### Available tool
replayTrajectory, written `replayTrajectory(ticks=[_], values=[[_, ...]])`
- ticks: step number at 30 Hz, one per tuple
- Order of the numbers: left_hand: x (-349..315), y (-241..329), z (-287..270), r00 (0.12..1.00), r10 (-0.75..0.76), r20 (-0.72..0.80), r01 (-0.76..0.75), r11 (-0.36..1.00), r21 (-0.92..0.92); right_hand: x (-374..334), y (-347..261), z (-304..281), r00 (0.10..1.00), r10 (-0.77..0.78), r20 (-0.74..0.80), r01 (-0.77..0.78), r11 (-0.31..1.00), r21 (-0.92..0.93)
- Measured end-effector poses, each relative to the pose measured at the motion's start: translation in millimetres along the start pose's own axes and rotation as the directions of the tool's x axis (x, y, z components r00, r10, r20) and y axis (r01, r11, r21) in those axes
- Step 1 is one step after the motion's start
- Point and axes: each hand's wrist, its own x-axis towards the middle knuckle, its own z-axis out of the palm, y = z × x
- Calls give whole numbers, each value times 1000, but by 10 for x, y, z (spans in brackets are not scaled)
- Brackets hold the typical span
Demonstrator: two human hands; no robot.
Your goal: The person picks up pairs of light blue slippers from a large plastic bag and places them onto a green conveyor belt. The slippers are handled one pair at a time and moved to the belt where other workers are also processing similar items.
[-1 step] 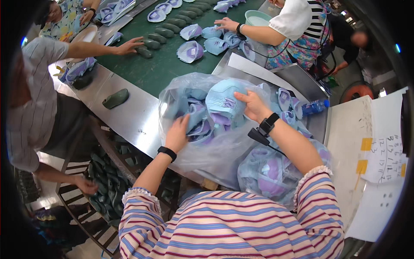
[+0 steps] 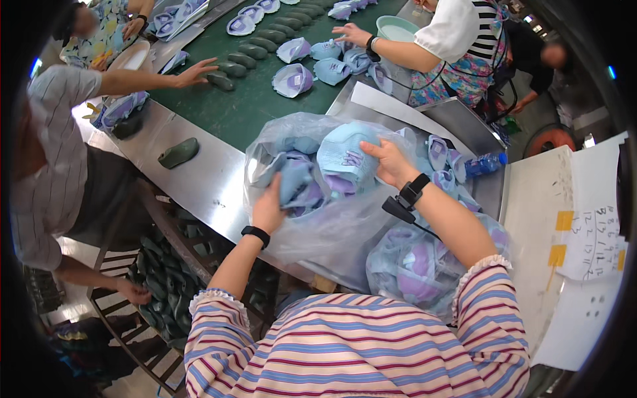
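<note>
My right hand (image 2: 391, 162) grips a light blue shoe upper (image 2: 342, 149) with purple lining and lacing, thumb on its near face. It is raised over an open clear plastic bag (image 2: 345, 229) that holds more uppers. At the bag's left side, my left hand (image 2: 268, 207) is closed on a second blue shoe upper (image 2: 296, 179), slightly blurred; some of its fingers are hidden. Loose uppers (image 2: 439, 152) lie right of the bag. Another filled plastic bag (image 2: 415, 268) rests near my right forearm.
A green belt (image 2: 192, 109) carries dark green shoe lasts (image 2: 251, 51) and several uppers. One last (image 2: 178, 153) lies on the metal edge. Co-workers reach in from left and right. A blue bottle (image 2: 484, 164) stands at right; lasts (image 2: 166, 285) fill a rack at lower left.
My left hand has moved slightly up and left, now with a blue shoe upper lifted in its fingers. My right hand and its upper stay in place.
</note>
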Motion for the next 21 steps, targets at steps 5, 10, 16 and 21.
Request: replayTrajectory(ticks=[5, 10, 16, 21], values=[[202, 7, -218, 980, -145, -140, 94, 943, -320, -115, 7, -41, 994, 16, 107, 47, 830, -556], [357, 414, -1067, 992, -19, -128, -68, 764, -641, -418, -266, 130, 952, 46, 304, 209, 628, -750], [296, 782, -1861, 980, 175, 95, -37, 629, -777, -710, -623, 154, 877, 98, 471, 61, 949, -310], [359, 1343, -1892, 917, 206, 341, 177, 556, -812, -650, -664, 554, 769, -1, 640, 93, 990, -110]])
